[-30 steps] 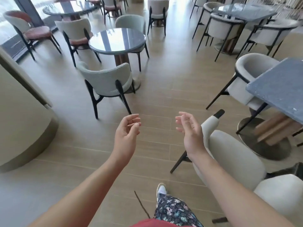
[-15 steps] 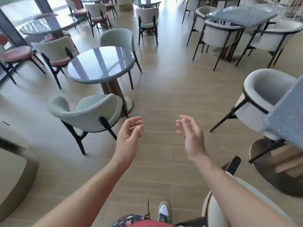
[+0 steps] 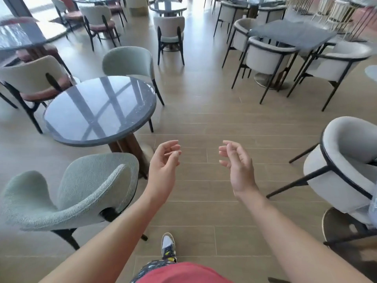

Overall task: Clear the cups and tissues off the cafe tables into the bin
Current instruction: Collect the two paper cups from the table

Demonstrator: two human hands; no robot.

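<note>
Moved: round table sits nearer and lower in the view than half a second ago, and the near green chair has slid toward the lower left corner; both hands keep the same pose.
Round table: left of centre; dark glossy top lying flat and level on a brown pedestal. Being round, it shows no long axis and points no way. Window bars are reflected across it.
Left hand: just right of the round table's near edge, over the floor; palm turned inward, fingers loosely curled, holding and touching nothing.
Right hand: farther right of the round table, palm facing the left hand with a clear gap between them; fingers relaxed, slightly curled, holding nothing.
Near green chair: just in front of the round table, close to the pedestal.
Far green chair: drawn up at the round table's far edge.
Pink-seated chair: close at the round table's left.
Square table: well apart, beyond and right of the round table, with grey tub chairs around it.
Grey tub chair: well right of the round table, at the view's edge.
Shoe: on the floor planks, nearer the camera than the hands.
</note>
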